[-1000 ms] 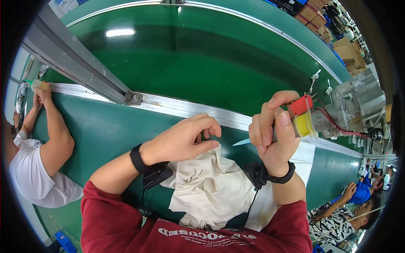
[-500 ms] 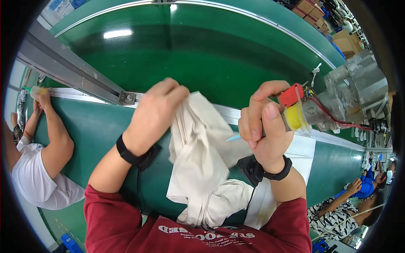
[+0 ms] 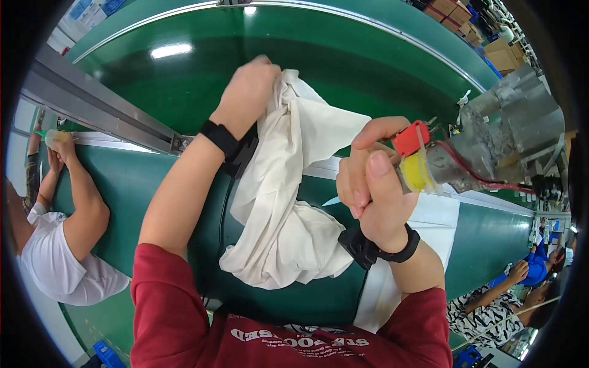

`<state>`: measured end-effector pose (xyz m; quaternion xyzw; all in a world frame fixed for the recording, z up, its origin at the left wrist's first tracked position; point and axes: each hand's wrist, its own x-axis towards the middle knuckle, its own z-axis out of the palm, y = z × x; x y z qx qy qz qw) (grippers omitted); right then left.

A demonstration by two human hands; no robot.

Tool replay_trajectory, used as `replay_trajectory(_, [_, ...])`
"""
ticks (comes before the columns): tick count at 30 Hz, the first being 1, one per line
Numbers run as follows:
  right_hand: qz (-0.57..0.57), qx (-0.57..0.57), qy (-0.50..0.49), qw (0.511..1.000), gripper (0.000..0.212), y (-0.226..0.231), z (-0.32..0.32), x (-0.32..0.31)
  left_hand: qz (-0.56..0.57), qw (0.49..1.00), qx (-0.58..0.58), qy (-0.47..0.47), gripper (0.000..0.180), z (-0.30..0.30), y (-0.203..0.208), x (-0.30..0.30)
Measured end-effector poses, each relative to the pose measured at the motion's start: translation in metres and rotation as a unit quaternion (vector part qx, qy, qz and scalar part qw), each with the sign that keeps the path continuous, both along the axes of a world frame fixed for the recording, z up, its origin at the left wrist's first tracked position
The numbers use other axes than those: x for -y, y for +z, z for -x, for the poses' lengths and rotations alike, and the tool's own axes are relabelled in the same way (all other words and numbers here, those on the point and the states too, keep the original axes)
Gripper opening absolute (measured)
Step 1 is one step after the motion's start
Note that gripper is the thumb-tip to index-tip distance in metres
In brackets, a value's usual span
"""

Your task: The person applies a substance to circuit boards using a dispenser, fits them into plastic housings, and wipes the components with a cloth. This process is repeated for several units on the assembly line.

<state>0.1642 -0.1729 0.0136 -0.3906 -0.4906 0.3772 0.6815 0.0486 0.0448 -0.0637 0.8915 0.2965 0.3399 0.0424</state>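
Far left: co-worker in white [image 3: 76,260], hands around a small bottle [image 3: 56,136]. Then grey metal post [image 3: 92,101], bare green tabletop [image 3: 138,187].

Left hand [image 3: 250,91]: narrow, closed on the gathered far end of the cream cloth [image 3: 276,199], arm reached out past the silver rail [image 3: 322,170]. Fingertips blurred, exact pinch can't be told. Cloth sits between the arms, lower part bunched near the body over the tabletop; can't tell how much of it rests there. For a good hold-up: keep the pinch firm on the gathered end, let the folds hang loose, and keep the side flap off the right hand and the pointed tip.

Cloth's long axis runs away from the body, roughly up the view; gathered end far, bunched end near. Flap points right, toward the right hand.

Light-blue pointed tip [image 3: 331,201] juts left from below the right hand; can't tell if it joins the tool. Right hand [image 3: 381,202]: fingers curled around the near end of the grey tubular tool [image 3: 472,156], by its yellow band [image 3: 416,173] and red switch-like block [image 3: 411,138]. Tool's axis goes right and slightly away.

Right: white sheet [image 3: 437,221], co-worker in patterned shirt [image 3: 485,319].
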Motion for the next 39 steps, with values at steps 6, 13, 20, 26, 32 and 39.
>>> replay_trajectory(6, [-0.001,0.004,-0.008,1.0,0.029,-0.003,0.0,-0.002,-0.059,0.991,-0.123,-0.016,0.019,-0.01,-0.012,0.032])
replay_trajectory(13, [0.001,0.002,-0.001,1.0,0.03,0.0,-0.001,-0.001,-0.14,0.953,-0.267,-0.02,0.013,-0.034,-0.003,0.005])
replay_trajectory(20, [0.001,-0.01,0.005,1.0,0.029,0.0,0.003,-0.001,-0.103,0.945,-0.311,0.005,0.009,-0.046,-0.011,-0.004])
replay_trajectory(26, [0.009,-0.01,-0.006,1.0,0.028,0.0,0.002,-0.001,-0.044,0.936,-0.35,0.017,0.01,-0.063,-0.007,0.008])
replay_trajectory(32, [0.001,-0.003,-0.006,1.0,0.027,-0.001,-0.002,0.0,0.004,0.921,-0.387,-0.046,0.011,-0.045,0.007,0.051])
replay_trajectory(39, [0.002,-0.015,0.001,1.0,0.028,-0.002,0.0,-0.001,0.085,0.91,-0.395,-0.092,0.009,-0.039,0.009,0.077])
